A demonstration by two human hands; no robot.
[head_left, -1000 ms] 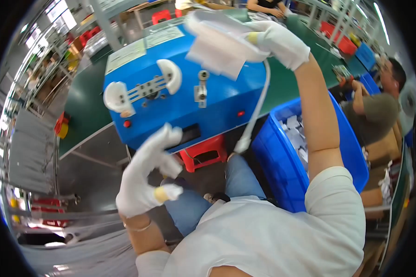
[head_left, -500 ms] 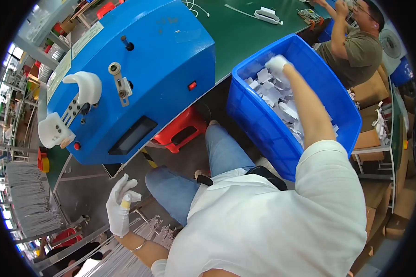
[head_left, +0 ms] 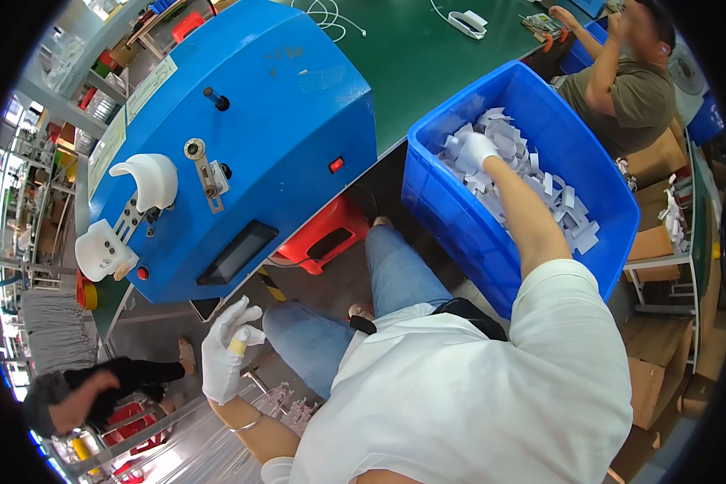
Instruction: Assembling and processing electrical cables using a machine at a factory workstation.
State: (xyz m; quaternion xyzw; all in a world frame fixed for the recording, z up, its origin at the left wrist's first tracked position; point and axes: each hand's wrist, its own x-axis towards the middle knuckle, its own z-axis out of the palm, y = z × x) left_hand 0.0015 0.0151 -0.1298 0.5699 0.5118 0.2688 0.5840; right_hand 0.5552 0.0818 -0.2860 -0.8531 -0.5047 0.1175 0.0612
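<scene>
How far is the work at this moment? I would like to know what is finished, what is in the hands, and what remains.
Finished: nothing finished shows; the blue machine has bare white holders. In hand: the gloved right hand is down among the white parts in the blue bin, whether gripping one is unclear; the gloved left hand hangs empty beside the knee. Remaining: the bin holds many parts, so much seems left.

The blue bin [head_left: 460, 218] is open on top, and the right hand [head_left: 477, 150] reaches in freely among white parts [head_left: 569, 218]. Left of the bin, the blue machine [head_left: 282, 137] walls off the bench [head_left: 427, 56]. Below the machine, the left hand [head_left: 224, 355] hangs in open air.
</scene>
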